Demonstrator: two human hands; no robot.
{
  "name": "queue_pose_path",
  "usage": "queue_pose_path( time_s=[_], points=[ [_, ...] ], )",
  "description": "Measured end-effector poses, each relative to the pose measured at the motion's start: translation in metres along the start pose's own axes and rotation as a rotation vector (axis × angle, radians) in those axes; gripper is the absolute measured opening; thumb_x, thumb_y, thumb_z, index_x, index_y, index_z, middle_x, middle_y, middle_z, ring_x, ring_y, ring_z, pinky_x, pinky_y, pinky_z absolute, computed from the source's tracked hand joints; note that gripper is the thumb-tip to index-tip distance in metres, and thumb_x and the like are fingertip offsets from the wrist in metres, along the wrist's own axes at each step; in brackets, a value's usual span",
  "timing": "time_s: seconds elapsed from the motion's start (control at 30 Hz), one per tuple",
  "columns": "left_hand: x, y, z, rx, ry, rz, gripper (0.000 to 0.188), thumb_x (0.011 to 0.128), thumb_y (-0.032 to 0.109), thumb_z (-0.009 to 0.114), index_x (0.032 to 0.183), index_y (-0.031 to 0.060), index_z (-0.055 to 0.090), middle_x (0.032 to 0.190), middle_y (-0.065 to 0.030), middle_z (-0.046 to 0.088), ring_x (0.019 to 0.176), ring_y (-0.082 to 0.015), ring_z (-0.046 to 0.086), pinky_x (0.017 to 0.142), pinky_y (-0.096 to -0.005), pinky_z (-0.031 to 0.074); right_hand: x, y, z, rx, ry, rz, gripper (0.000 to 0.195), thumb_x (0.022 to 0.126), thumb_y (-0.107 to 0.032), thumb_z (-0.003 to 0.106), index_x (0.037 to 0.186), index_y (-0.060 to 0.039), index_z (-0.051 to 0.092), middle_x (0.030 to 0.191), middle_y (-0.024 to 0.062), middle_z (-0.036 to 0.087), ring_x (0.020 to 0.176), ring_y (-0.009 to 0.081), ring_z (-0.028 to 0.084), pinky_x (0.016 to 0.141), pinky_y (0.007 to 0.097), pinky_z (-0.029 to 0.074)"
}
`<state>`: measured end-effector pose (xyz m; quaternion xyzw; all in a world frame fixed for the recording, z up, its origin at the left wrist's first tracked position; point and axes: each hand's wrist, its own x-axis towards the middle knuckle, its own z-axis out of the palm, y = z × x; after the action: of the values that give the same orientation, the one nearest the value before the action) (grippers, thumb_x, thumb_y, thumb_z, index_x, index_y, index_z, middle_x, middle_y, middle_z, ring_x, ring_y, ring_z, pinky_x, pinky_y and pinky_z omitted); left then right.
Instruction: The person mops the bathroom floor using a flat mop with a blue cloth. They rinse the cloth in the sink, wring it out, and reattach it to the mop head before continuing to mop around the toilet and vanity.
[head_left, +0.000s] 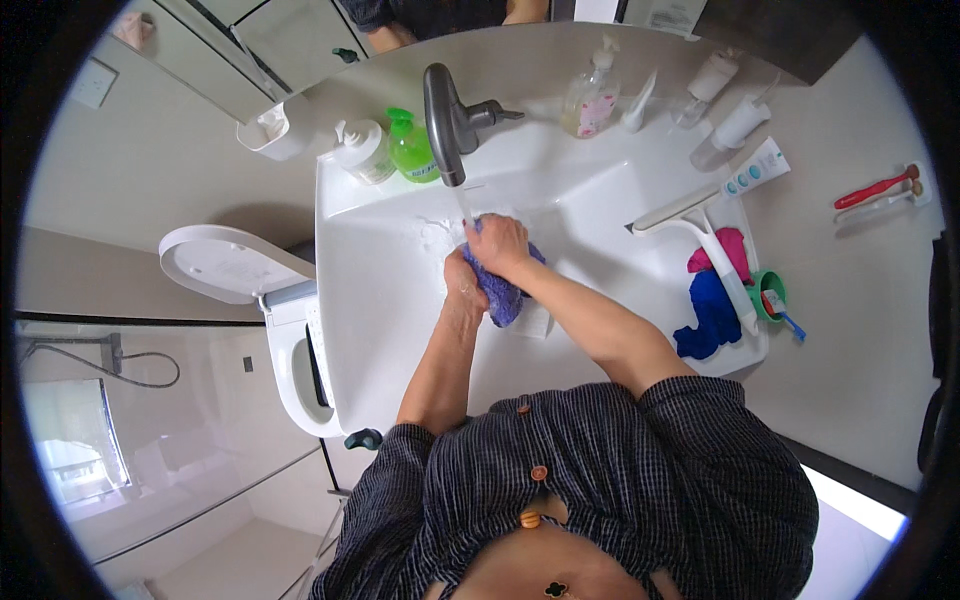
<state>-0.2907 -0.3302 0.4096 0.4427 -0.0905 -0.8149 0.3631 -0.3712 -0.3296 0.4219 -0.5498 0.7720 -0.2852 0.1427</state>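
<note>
A wet purple cloth (504, 298) is bunched between both hands over the white washbasin (390, 300). My left hand (465, 281) grips its lower left side, with the palm partly turned up. My right hand (496, 241) closes over the top of the cloth, and part of the cloth shows beyond the wrist. Water runs from the dark grey faucet (448, 135) just above the hands, and wet splashes mark the basin at their left. Beneath the right forearm, a pale rectangular piece (532, 324) shows on the basin floor.
Soap pump bottles (411, 150) stand left of the faucet, and another pump bottle (592, 97) to its right. A white squeegee (720, 262), a blue cloth (706, 315) and a pink cloth (724, 251) lie on the right rim, near a green cup (768, 283). A toilet (289, 375) adjoins the left side.
</note>
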Motion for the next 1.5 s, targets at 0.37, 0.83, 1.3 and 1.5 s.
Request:
queue_pose_path(
  time_s=[0.37, 0.83, 1.3, 1.5],
  points=[
    [0.002, 0.02, -0.035, 0.131, -0.216, -0.084, 0.025, 0.079, 0.02, 0.038, 0.079, 0.0023, 0.057, 0.073, -0.0091, 0.059, 0.065, -0.0218, 0.057, 0.066, -0.0336, 0.048, 0.009, 0.009, 0.008, 0.214, 0.136, -0.021, 0.029, 0.076, -0.032, 0.052, 0.074, -0.004, 0.059, 0.074, 0.0178, 0.059, 0.075, 0.0341, 0.057, 0.068, 0.0399, 0.044],
    [-0.066, 0.069, 0.012, 0.535, -0.223, 0.544, 0.031, 0.043, -0.006, 0.05, 0.073, -0.0021, 0.055, 0.065, -0.0075, 0.057, 0.055, -0.0167, 0.053, 0.053, -0.0248, 0.045, -0.004, 0.023, -0.03, 0.645, -0.622, -0.267, 0.043, 0.058, -0.021, 0.074, 0.093, -0.0011, 0.057, 0.087, 0.0084, 0.06, 0.079, 0.0161, 0.054, 0.078, 0.0278, 0.041],
    [0.016, 0.045, -0.033, 0.111, -0.196, 0.2, 0.018, 0.081, 0.025, 0.051, 0.081, 0.0064, 0.054, 0.076, -0.0087, 0.058, 0.07, -0.0226, 0.058, 0.065, -0.0354, 0.049, -0.024, -0.029, -0.039, 0.917, -0.285, -0.383, 0.038, 0.06, -0.011, 0.06, 0.098, -0.0071, 0.058, 0.089, 0.0081, 0.055, 0.087, 0.0212, 0.055, 0.076, 0.0287, 0.044],
    [0.027, 0.023, -0.032, -0.045, -0.498, 0.214, 0.022, 0.083, 0.028, 0.046, 0.073, 0.0089, 0.05, 0.068, -0.006, 0.052, 0.066, -0.0177, 0.052, 0.057, -0.0296, 0.043, -0.053, -0.05, -0.033, 0.216, 0.018, -0.438, 0.022, 0.064, -0.025, 0.061, 0.076, -0.007, 0.058, 0.079, 0.007, 0.055, 0.076, 0.0286, 0.057, 0.066, 0.0388, 0.046]
  ],
)
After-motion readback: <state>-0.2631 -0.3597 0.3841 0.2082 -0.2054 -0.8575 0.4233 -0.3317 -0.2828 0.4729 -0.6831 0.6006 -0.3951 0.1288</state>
